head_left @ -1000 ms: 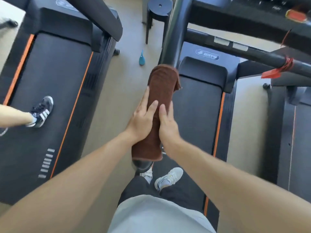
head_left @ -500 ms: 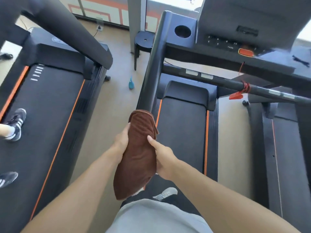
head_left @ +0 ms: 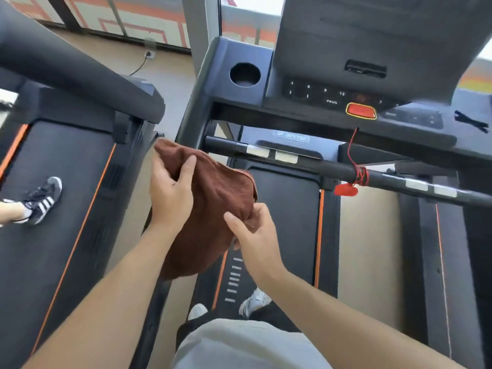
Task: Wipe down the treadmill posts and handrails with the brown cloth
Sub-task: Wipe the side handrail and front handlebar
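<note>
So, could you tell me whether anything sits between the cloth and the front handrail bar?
Nothing visible blocks it. Both the left hand and right hand grip the brown cloth just below the handrail bar. Farther along, a red cord is wound round the bar.

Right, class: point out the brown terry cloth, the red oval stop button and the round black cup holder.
brown terry cloth (head_left: 215, 198): head view, middle fold.
red oval stop button (head_left: 360, 110): head view, centre.
round black cup holder (head_left: 245, 75): head view, inside the hollow.
</note>
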A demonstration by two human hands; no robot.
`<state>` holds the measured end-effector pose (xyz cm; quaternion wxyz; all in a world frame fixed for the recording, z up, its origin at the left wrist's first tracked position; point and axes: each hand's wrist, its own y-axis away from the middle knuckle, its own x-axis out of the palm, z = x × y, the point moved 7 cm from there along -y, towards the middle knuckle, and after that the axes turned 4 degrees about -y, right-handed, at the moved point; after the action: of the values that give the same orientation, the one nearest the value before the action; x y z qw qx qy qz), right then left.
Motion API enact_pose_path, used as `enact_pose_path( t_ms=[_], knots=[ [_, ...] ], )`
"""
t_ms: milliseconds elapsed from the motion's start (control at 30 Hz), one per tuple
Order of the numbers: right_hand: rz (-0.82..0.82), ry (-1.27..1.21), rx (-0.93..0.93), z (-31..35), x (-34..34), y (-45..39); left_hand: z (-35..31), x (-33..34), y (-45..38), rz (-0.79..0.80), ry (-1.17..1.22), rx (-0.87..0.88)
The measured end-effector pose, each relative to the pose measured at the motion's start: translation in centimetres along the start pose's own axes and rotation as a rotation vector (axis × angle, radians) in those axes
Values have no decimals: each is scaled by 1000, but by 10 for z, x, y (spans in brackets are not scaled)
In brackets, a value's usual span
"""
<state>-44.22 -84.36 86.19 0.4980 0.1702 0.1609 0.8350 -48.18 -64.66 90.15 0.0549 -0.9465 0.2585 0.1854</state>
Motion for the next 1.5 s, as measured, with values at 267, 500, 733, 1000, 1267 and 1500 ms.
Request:
enact_pose_path(
  t_ms=[267,500,733,1000,1267,1500],
  knots=[
    [-92,115,-192,104,-70,-86,-50,86,-76,98,-165,77],
    [418,1374,-364,84,-22,-188,6,129,-139,55,-795,81],
    [539,1669,-362,58,26,-237,8,129,-142,27,-781,162],
    [549,1542,-377,56,51,-240,12,136,-141,14,-952,163],
    [565,1549,-174,62,-10,-237,13,135,-141,41,-970,191],
    [474,1641,-31,66,-124,-228,4,196,-70,225,-900,710]
  ],
)
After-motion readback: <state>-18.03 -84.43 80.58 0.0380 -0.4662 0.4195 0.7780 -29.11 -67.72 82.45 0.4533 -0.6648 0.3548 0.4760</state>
